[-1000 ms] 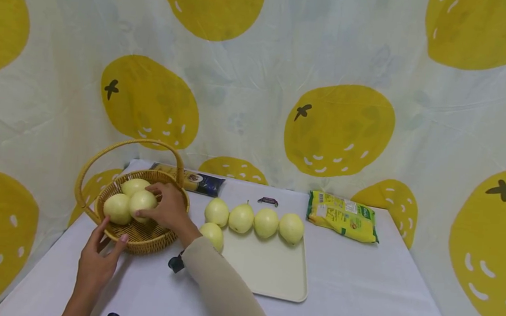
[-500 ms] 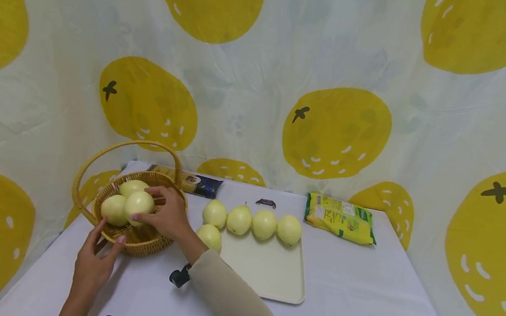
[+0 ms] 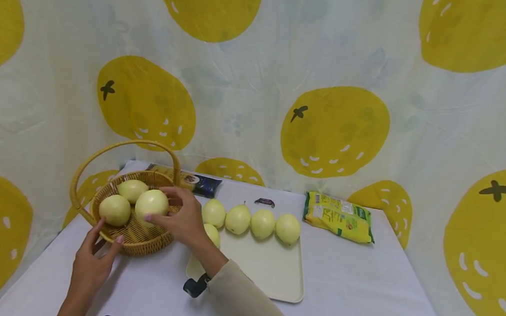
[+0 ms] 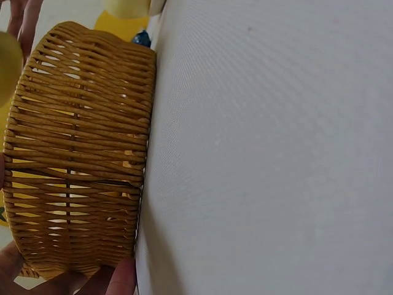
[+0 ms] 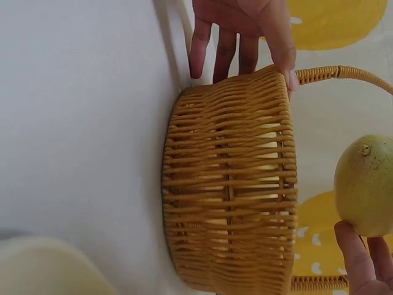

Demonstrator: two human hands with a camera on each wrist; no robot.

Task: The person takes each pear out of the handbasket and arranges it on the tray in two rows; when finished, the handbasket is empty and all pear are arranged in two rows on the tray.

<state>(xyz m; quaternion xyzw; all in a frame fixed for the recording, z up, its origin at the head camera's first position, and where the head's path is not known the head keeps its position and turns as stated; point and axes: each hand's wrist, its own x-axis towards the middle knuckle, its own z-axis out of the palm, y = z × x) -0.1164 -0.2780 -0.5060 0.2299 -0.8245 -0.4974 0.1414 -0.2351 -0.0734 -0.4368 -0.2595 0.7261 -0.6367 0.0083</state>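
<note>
My right hand (image 3: 182,217) holds a pale yellow-green pear (image 3: 152,206) between thumb and fingers, raised over the right part of a wicker basket (image 3: 146,245). In the right wrist view this pear (image 5: 368,184) is clear above the rim. Two more pears, one at the front left (image 3: 115,210) and one behind it (image 3: 132,190), lie inside the basket. My left hand (image 3: 91,267) rests against the basket's near left side, fingers spread, with fingertips on the rim. The left wrist view shows several of its fingertips along the woven wall (image 4: 80,147).
A cream tray (image 3: 261,274) right of the basket bears several pears (image 3: 238,219) along its back and left edges. Behind are a dark blue and yellow packet (image 3: 205,186), a small dark wrapped item (image 3: 264,201) and a yellow-green bag (image 3: 340,217). The basket's tall handle (image 3: 132,142) arches above it.
My right hand has lifted the pear from beside the other two and moved it rightward, leaving a gap between them. The left hand has stayed at the basket's rim.
</note>
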